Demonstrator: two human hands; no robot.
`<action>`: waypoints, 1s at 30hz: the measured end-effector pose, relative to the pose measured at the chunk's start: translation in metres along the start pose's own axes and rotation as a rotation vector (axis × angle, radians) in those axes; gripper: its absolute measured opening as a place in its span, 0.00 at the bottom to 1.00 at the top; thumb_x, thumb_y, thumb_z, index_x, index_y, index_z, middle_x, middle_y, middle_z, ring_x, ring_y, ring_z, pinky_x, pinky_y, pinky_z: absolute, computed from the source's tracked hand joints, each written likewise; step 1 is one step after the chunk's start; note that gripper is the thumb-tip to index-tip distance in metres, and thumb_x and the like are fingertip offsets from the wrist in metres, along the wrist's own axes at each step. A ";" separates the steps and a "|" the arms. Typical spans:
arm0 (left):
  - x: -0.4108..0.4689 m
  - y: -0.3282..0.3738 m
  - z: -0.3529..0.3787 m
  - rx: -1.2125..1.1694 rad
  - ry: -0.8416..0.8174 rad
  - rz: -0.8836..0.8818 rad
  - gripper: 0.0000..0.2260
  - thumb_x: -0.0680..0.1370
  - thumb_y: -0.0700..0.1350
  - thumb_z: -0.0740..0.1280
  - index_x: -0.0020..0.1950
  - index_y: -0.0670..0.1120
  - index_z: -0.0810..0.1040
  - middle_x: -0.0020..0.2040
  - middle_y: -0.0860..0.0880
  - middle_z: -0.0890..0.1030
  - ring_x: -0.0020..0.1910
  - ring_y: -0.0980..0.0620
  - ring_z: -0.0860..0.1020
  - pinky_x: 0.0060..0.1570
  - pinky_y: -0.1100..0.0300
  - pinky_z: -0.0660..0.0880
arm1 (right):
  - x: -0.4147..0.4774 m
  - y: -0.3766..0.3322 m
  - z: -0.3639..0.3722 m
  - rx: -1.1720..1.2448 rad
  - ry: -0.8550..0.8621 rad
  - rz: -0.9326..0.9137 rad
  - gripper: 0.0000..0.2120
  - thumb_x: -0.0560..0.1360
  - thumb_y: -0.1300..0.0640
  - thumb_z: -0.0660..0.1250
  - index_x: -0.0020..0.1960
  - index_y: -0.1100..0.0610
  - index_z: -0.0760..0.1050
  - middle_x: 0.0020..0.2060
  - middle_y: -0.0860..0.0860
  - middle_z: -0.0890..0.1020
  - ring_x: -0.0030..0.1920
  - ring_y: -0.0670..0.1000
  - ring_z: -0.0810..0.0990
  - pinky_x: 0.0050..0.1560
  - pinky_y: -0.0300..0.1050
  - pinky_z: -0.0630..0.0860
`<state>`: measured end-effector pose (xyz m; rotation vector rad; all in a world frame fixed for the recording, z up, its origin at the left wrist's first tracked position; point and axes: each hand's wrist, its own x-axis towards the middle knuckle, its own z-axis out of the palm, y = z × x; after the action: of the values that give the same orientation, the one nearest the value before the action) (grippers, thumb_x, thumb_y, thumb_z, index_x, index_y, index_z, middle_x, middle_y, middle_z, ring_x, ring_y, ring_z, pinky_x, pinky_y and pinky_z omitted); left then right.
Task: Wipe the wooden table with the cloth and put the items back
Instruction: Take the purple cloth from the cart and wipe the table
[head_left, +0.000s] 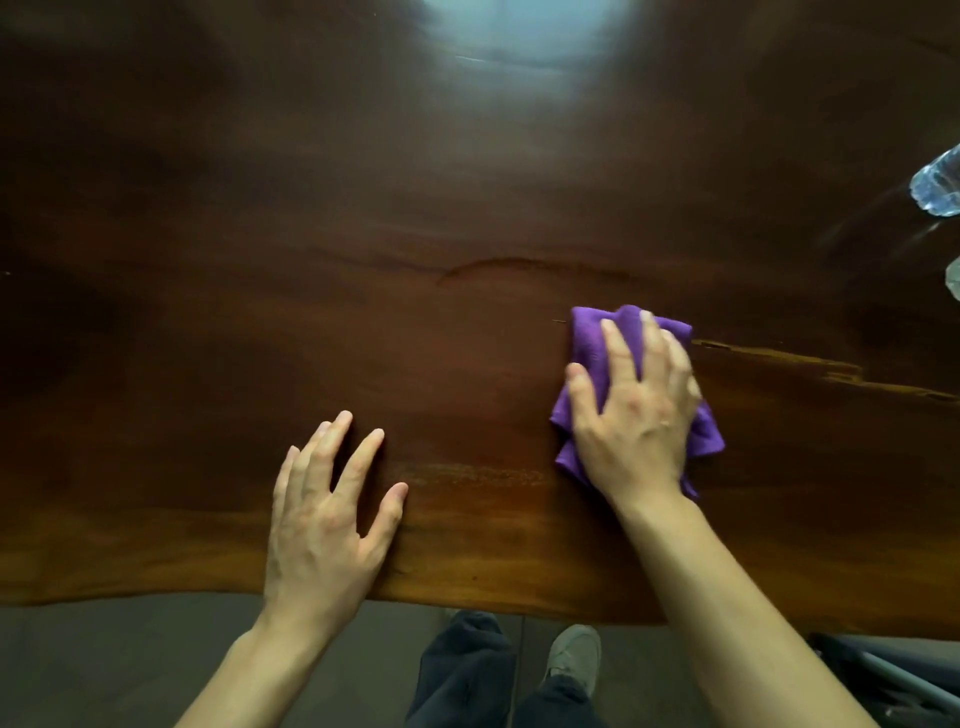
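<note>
A dark polished wooden table fills most of the head view. A crumpled purple cloth lies on it right of centre. My right hand presses flat on top of the cloth, fingers spread over it, hiding its middle. My left hand rests palm down on the bare wood near the front edge, fingers apart, holding nothing. At the far right edge a clear plastic bottle shows only in part.
A second clear object peeks in at the right edge below the bottle. A pale crack runs through the wood right of the cloth. Below the wavy front edge are the grey floor, my legs and a shoe.
</note>
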<state>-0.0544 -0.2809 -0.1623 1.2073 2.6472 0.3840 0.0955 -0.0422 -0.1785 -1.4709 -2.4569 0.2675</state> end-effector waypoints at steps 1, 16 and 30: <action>0.000 -0.001 0.000 -0.003 0.000 0.003 0.27 0.79 0.59 0.59 0.74 0.47 0.73 0.78 0.45 0.66 0.78 0.44 0.63 0.78 0.43 0.55 | 0.001 -0.019 0.005 0.016 -0.014 -0.042 0.27 0.79 0.41 0.59 0.73 0.53 0.71 0.76 0.57 0.67 0.74 0.62 0.65 0.71 0.58 0.62; -0.001 -0.004 -0.001 -0.056 -0.030 -0.005 0.30 0.78 0.59 0.58 0.76 0.44 0.69 0.79 0.47 0.65 0.79 0.48 0.60 0.79 0.49 0.52 | -0.028 -0.063 0.017 -0.027 -0.126 -0.345 0.25 0.76 0.48 0.63 0.73 0.49 0.71 0.76 0.53 0.67 0.74 0.57 0.65 0.64 0.56 0.67; 0.013 -0.009 -0.010 0.027 -0.103 0.008 0.33 0.78 0.62 0.57 0.78 0.46 0.67 0.80 0.47 0.62 0.80 0.47 0.57 0.78 0.45 0.56 | 0.004 0.069 -0.023 -0.099 0.047 0.280 0.25 0.78 0.46 0.57 0.73 0.52 0.71 0.75 0.58 0.66 0.71 0.64 0.63 0.65 0.67 0.63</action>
<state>-0.0720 -0.2784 -0.1573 1.2124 2.5686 0.2803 0.1581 -0.0055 -0.1765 -1.8427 -2.2532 0.1644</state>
